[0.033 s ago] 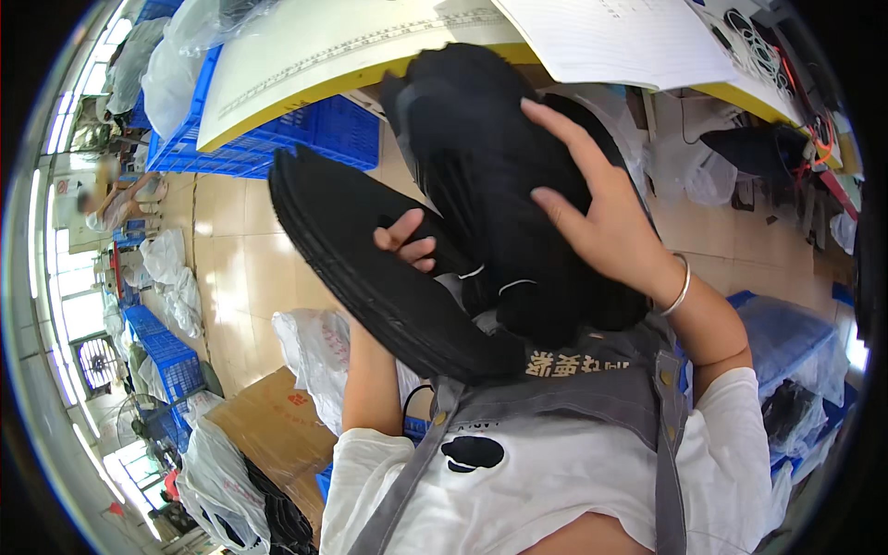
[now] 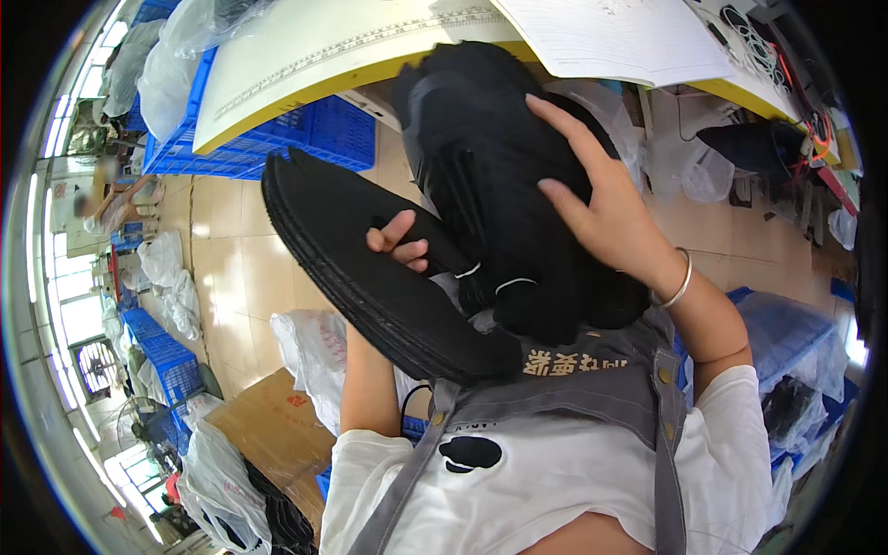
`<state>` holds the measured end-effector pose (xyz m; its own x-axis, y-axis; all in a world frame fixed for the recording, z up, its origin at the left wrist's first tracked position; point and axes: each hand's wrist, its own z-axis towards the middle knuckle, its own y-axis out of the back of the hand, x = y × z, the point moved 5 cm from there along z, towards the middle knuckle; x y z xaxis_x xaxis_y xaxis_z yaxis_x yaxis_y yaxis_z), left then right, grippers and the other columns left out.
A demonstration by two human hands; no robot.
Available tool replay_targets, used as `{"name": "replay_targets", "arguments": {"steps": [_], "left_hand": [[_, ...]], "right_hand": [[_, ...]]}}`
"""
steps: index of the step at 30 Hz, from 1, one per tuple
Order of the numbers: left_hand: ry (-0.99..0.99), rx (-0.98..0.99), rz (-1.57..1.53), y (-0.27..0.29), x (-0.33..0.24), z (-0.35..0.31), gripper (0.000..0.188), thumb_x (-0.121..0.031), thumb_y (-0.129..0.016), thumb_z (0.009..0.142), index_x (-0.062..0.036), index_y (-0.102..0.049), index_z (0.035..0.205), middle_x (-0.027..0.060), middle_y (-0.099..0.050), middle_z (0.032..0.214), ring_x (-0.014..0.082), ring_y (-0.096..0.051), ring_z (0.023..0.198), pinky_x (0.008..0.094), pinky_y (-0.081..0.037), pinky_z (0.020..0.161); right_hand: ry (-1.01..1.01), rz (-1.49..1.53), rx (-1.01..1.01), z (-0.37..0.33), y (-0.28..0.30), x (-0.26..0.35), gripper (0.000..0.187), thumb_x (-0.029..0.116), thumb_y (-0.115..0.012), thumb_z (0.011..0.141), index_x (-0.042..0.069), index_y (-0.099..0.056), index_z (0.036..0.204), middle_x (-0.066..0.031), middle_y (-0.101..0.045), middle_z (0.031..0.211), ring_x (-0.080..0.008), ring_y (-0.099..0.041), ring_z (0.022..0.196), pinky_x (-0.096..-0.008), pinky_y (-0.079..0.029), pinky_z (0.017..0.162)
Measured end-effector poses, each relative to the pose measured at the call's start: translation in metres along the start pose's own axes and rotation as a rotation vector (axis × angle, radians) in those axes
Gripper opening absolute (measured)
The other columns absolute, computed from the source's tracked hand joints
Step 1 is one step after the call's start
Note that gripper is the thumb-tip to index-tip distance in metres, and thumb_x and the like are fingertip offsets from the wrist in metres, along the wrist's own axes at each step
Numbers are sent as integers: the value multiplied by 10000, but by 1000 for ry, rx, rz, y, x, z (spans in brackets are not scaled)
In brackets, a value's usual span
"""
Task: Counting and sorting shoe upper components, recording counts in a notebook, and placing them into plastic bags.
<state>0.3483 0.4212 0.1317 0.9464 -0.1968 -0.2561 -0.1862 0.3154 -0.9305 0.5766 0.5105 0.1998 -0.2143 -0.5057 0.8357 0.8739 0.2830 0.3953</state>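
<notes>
My left hand (image 2: 402, 245) reaches from beneath, its fingers curled over a thick stack of curved black fabric pieces (image 2: 328, 208). The palm is hidden under that stack. To the right lies a larger bundle of black fabric pieces (image 2: 462, 111), folded over and resting against my apron (image 2: 555, 402). Thin white ties (image 2: 514, 283) show near the lower ends of the black pieces. My right hand (image 2: 615, 217) rests on the right side of the larger bundle, thumb and fingers stretched apart.
Ahead stands a white table with a yellow edge (image 2: 361, 88) and a printed ruler scale, bearing an open notebook (image 2: 620, 42). Blue crates (image 2: 324, 134) sit under its left part. A cardboard box (image 2: 273, 421) and plastic bags (image 2: 310, 356) lie at lower left; wrapped goods (image 2: 786, 342) at right.
The left stack and my left fingers have shifted slightly to the left. A layer that jutted from the larger bundle's upper left side now lies closer in. My right hand has barely moved.
</notes>
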Motion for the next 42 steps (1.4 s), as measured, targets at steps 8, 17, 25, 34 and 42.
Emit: {"name": "replay_targets", "arguments": {"steps": [8, 17, 25, 34, 42], "left_hand": [[-7, -68, 183, 1, 5, 16, 306, -268, -404, 917, -30, -447, 1105, 45, -509, 827, 240, -524, 785, 409, -376, 876], [26, -123, 266, -7, 14, 22, 738, -497, -490, 822, 56, -326, 1282, 160, -539, 1102, 338, -522, 1017, 464, -348, 966], [-13, -476, 552, 4, 12, 13, 994, -701, -438, 715, 54, -240, 1329, 299, -321, 1311, 400, -428, 1144, 489, -387, 944], [79, -269, 359, -10, 18, 21, 867, -602, -469, 777, -37, -196, 1375, 307, -229, 1358, 441, -298, 1235, 521, -282, 1009], [-31, -599, 595, 9, 22, 5, 831, -643, -342, 816, 13, -294, 1324, 269, -363, 1301, 381, -418, 1166, 455, -340, 990]], "right_hand": [[-332, -131, 150, -20, 9, -78, 671, 1, -507, 760, 70, -204, 1355, -306, -549, 912, -432, -545, 806, -437, -414, 763], [9, -730, 26, -20, 8, -18, 566, 88, -618, 712, 46, -409, 1237, -205, -455, 1148, -354, -466, 1011, -402, -390, 844], [-139, 438, 450, -15, -26, 31, 460, 210, -665, 762, -29, -511, 1123, -145, -577, 996, -219, -583, 865, -294, -469, 762], [-164, 415, 433, -12, -18, 24, 434, 166, -653, 775, -10, -511, 1145, -133, -597, 1006, -194, -599, 869, -285, -482, 746], [-222, 417, 479, -13, -18, 30, 342, 175, -618, 810, -13, -538, 1084, -123, -631, 858, -199, -619, 761, -273, -482, 677]]}}
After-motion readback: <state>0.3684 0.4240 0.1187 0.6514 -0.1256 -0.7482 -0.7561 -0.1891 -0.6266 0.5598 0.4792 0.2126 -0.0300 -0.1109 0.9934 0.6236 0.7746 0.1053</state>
